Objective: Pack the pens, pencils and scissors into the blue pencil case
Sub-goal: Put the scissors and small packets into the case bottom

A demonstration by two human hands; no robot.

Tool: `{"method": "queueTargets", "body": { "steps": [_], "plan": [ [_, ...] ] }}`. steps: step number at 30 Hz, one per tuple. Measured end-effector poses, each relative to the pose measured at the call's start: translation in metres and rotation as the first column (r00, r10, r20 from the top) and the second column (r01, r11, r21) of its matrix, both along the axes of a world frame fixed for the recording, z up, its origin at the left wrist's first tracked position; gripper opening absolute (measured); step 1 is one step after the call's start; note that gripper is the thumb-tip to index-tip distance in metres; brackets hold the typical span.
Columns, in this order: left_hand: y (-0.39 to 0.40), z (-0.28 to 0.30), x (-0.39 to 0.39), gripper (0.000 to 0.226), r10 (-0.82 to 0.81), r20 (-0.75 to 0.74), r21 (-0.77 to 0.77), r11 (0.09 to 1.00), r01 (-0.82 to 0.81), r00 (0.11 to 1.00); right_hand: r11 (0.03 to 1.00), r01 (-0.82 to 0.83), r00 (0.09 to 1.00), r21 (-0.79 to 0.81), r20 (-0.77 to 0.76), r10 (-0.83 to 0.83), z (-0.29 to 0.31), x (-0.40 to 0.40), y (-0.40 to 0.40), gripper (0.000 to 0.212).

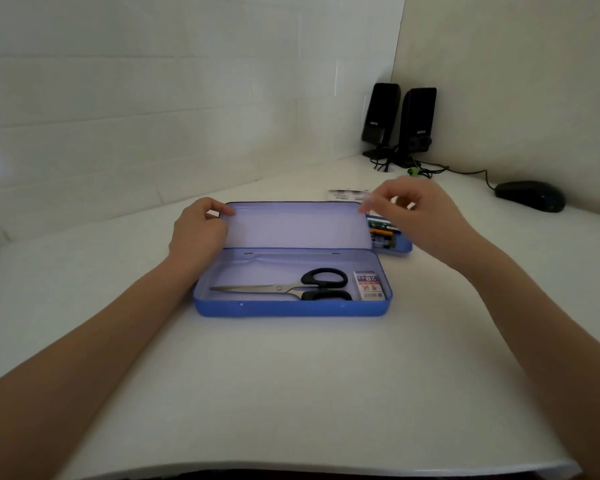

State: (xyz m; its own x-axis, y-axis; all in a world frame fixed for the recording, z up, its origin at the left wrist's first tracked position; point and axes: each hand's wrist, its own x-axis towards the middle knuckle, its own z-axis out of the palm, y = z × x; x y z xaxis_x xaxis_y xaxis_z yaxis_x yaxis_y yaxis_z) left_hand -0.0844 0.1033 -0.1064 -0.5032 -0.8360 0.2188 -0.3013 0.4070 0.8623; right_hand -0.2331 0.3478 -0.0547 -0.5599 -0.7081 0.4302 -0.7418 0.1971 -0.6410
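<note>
1. Lying open on the white worktop (291,393), the blue pencil case (291,308) contained scissors (291,289).
2. Its raised lid (298,225) was pinched by the left hand (200,228).
3. Nothing was held by the curled right hand (416,209).

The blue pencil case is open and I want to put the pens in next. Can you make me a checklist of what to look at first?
1. Lid up: the blue pencil case is open, lid standing. Ok.
2. Lid held: left hand grips its left edge. Ok.
3. Scissors packed: lying flat inside. Ok.
4. Room left: the small 2B box sits at the right end; bare floor shows behind the scissors. Ok.
5. Pens within reach: a blue tray behind the lid holds some, mostly hidden. Cannot tell how many.
6. Right hand free: fingers curled above the tray; blurred. Cannot tell.
</note>
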Motion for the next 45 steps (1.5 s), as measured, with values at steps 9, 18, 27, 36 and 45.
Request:
{"method": "queueTargets", "body": {
  "steps": [9, 18, 27, 36, 45],
  "plan": [
    [-0.001, 0.0, -0.002, 0.034, 0.012, 0.021, -0.004, 1.0, -0.012, 1.0, 0.794, 0.333, 0.9, 0.508, -0.423, -0.107, -0.025, -0.059, -0.053, 0.037],
    [-0.002, -0.002, -0.005, 0.031, 0.015, 0.044, -0.013, 1.0, -0.014, 0.999, 0.829, 0.212, 0.976, 0.518, -0.152, -0.155, -0.018, -0.069, -0.069, 0.028],
    [0.0, 0.0, -0.004, 0.035, 0.029, 0.044, -0.02, 0.999, -0.028, 0.999, 0.95, 0.275, 0.96, 0.149, -0.102, -0.262, -0.035, -0.07, -0.067, 0.027],
    [-0.001, -0.001, -0.005, 0.035, 0.017, 0.044, -0.013, 1.0, -0.016, 0.999, 0.981, -0.165, 0.983, -0.098, 0.065, 0.172, 0.006, 0.014, -0.011, 0.019],
    [-0.001, -0.002, -0.005, 0.031, 0.024, 0.035, -0.025, 0.999, -0.023, 0.999, 0.931, -0.195, 0.951, 0.307, -0.174, 0.257, -0.015, 0.018, 0.005, 0.018]
  ]
}}
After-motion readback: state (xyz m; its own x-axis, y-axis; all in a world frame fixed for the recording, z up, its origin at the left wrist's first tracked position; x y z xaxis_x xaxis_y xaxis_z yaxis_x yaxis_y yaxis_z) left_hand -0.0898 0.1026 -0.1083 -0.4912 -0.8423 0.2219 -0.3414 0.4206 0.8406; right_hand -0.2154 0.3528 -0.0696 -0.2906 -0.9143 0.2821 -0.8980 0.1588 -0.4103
